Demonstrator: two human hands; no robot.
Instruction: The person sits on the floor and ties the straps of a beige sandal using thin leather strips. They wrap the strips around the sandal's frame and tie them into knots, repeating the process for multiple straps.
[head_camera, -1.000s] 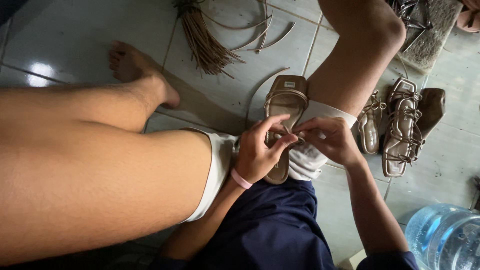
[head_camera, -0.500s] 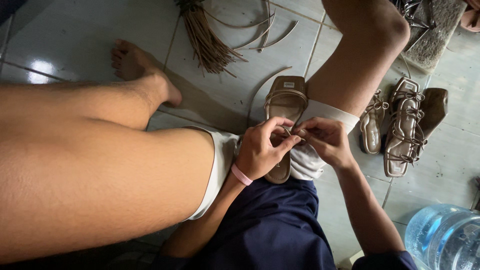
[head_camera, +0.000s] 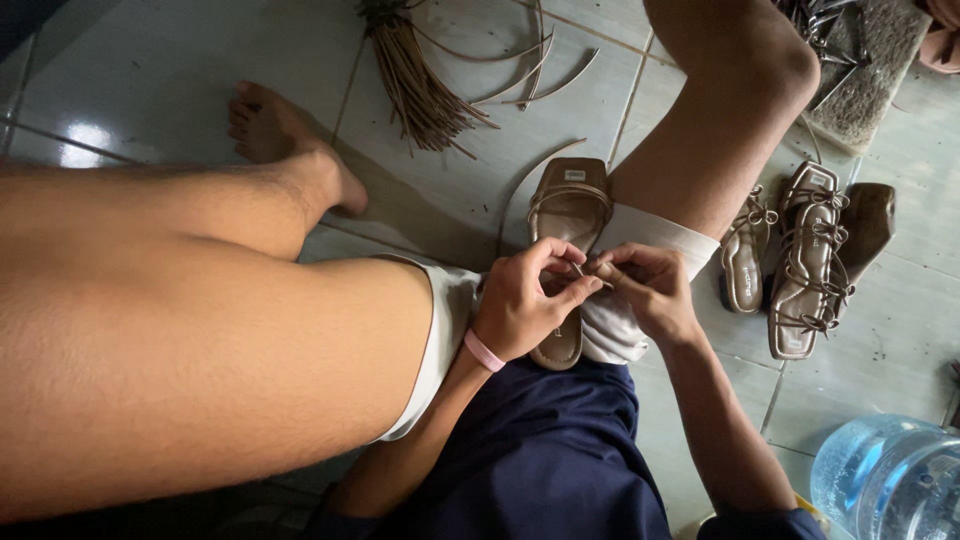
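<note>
Tan and strappy, the sandal (head_camera: 566, 215) lies sole-down on the tiled floor (head_camera: 150, 90), its heel end hidden beneath your left hand (head_camera: 525, 300) and its toe end pointing away from you. Both hands meet just above it: your left hand and your right hand (head_camera: 645, 290) are pinched narrow, fingertips almost touching, on a thin strap (head_camera: 590, 268) between them. What exactly the pinch holds is too small to tell beyond that.

That grip is the weak spot, as I judge it. A strap this slim could slip out if either pinch loosens, and you would have to find its end again. Pull too hard and it may tear or come off the sole. Your right knee crowds the work from beyond your right hand, so a shift of that leg could knock the sandal askew.

Farther out past your right hand stand other sandals (head_camera: 805, 265), and a water bottle (head_camera: 885, 480) sits near your right elbow; a wide elbow swing could tip it.
</note>
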